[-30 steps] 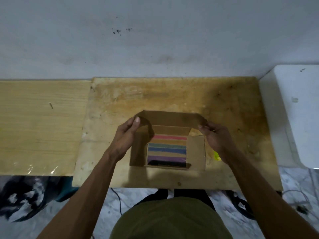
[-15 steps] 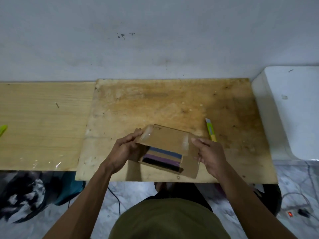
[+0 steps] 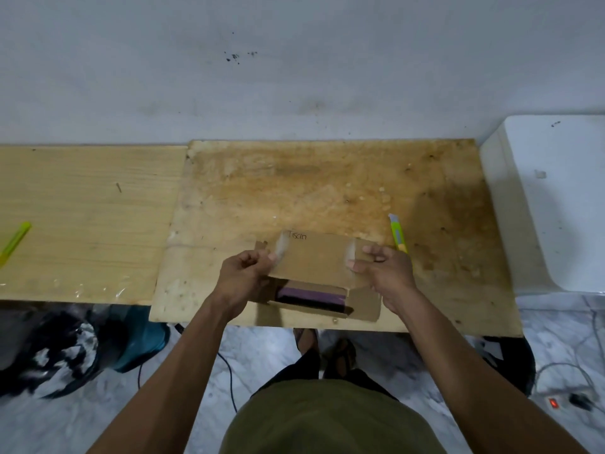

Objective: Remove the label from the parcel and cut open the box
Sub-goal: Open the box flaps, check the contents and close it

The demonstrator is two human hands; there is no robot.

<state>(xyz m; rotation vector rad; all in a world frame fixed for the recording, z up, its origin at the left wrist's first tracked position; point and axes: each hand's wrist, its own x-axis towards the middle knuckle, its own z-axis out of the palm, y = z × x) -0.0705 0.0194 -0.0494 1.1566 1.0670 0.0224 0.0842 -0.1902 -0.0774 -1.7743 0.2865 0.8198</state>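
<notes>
A small brown cardboard box (image 3: 316,257) rests near the front edge of the stained plywood board (image 3: 327,191). Its top flap, with handwriting and two torn tape strips, is folded down over most of the opening. A purple item (image 3: 311,293) shows in the gap at the near side. My left hand (image 3: 244,276) pinches the flap's left end. The flap's right end is gripped by my right hand (image 3: 381,273). A yellow-green utility knife (image 3: 397,232) lies on the board just beyond my right hand.
A lighter wooden board (image 3: 91,217) adjoins on the left, with a green stick-like object (image 3: 14,242) at its left edge. A white appliance (image 3: 550,198) stands at the right. Bags (image 3: 82,348), cables and a power strip (image 3: 556,399) lie on the marble floor.
Both hands have folded the far flap down toward me, covering most of the coloured contents. The box moved nearer the front edge, and the knife came into view.
</notes>
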